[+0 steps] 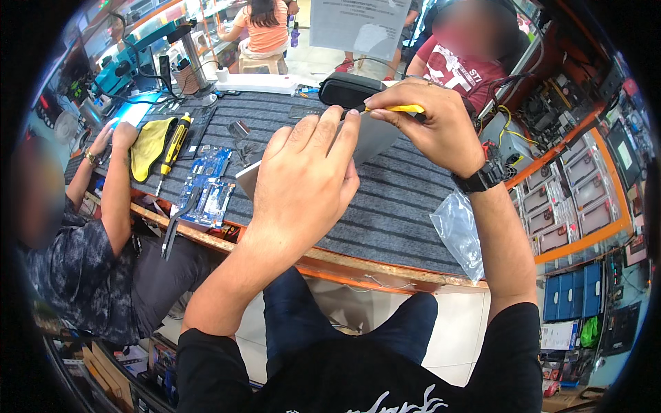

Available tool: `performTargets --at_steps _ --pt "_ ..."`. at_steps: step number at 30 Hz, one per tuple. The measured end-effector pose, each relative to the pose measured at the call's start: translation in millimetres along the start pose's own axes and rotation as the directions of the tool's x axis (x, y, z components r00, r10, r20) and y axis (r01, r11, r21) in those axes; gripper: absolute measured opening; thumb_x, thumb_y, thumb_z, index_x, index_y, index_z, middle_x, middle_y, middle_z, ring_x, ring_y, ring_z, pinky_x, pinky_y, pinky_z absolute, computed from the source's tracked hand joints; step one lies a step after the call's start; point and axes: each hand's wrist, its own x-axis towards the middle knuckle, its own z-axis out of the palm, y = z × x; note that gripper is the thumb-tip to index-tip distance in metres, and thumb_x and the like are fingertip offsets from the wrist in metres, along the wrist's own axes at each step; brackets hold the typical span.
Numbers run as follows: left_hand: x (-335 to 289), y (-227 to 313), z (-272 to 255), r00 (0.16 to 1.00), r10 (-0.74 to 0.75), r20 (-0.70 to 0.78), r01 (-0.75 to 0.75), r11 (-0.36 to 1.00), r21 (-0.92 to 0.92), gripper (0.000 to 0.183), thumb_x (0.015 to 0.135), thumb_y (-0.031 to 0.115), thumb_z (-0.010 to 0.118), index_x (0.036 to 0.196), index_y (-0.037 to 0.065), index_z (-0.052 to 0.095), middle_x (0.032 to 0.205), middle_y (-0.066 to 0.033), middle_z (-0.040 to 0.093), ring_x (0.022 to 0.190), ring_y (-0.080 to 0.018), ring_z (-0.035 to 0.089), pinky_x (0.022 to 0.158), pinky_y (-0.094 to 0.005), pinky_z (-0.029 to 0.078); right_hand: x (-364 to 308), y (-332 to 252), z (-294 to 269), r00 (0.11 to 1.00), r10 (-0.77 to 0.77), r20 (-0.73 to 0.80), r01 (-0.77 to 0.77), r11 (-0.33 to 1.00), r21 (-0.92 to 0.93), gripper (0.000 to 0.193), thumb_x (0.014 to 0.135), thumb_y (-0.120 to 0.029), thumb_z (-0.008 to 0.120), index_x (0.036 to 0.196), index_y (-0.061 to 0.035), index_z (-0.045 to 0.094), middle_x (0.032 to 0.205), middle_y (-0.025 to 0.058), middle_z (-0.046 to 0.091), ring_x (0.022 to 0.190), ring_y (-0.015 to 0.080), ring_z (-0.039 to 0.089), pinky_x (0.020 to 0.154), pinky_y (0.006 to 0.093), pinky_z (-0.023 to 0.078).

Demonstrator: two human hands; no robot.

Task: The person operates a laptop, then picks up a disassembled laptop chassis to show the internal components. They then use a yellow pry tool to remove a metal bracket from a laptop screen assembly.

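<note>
My left hand [306,168] is closed on a thin grey panel [379,140], like a laptop part, held tilted above the mat. Its fingers reach over the panel's far edge, and the hand covers much of the surface. My right hand [437,120], with a black watch on the wrist, pinches a slim yellow-and-black tool [406,109]. The tool's dark end points left to the left fingertips at the panel's edge; whether it touches the panel is hard to make out. Behind the hands lies a black case [348,88].
A ribbed grey mat [392,206] covers the bench. On it lie a blue circuit board [206,182], black tweezers [180,219], a yellow screwdriver [175,144], a yellow cloth [151,148] and a clear plastic bag [460,230]. A co-worker's hands [113,138] work at left; another person sits opposite.
</note>
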Motion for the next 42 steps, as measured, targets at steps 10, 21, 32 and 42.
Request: performTargets --at_steps 10,21,32,42 --pt "-2.0 2.0 -5.1 1.000 -0.009 0.023 0.009 1.000 -0.009 0.056 0.083 0.009 0.070 0.138 0.003 0.062 0.133 -0.0127 0.065 0.114 -0.0282 0.064 0.095 -0.0432 0.049 -4.7 0.1 3.3 0.997 0.071 -0.019 -0.069 0.992 0.104 0.016 0.090 -0.014 0.081 0.104 -0.0057 0.079 0.096 0.0089 0.078 0.090 0.0278 0.074 0.077 0.0358 0.057" --pt "1.4 -1.1 8.1 0.996 -0.031 0.082 0.031 0.999 -0.005 0.066 0.083 0.003 0.065 0.149 0.007 0.057 0.145 -0.0172 0.063 0.130 -0.0335 0.061 0.109 -0.0472 0.044 -7.7 11.9 3.9 0.999 0.006 0.051 -0.005 1.000 -0.015 0.016 0.089 -0.014 0.078 0.104 -0.0086 0.077 0.101 0.0105 0.077 0.095 0.0304 0.074 0.083 0.0415 0.059" --pt "4.4 -2.9 1.2 0.994 -0.023 0.103 0.017 0.998 0.063 0.063 0.086 0.003 0.061 0.149 0.004 0.055 0.147 -0.0188 0.060 0.131 -0.0368 0.059 0.109 -0.0478 0.043 -26.0 15.4 39.5 0.979 -0.084 -0.187 0.041 0.974 -0.225 0.011 0.088 -0.019 0.074 0.098 -0.0145 0.073 0.091 0.0053 0.072 0.095 0.0283 0.071 0.075 0.0411 0.059" --pt "6.1 -0.3 1.3 0.994 0.022 0.108 -0.031 0.996 0.089 0.062 0.086 0.004 0.058 0.149 0.003 0.056 0.146 -0.0215 0.060 0.130 -0.0378 0.060 0.108 -0.0480 0.044 1.0 19.0 2.5 0.998 0.041 0.048 -0.040 0.999 -0.015 0.014 0.091 -0.026 0.076 0.095 -0.0130 0.079 0.086 0.0097 0.076 0.088 0.0327 0.073 0.076 0.0455 0.056"
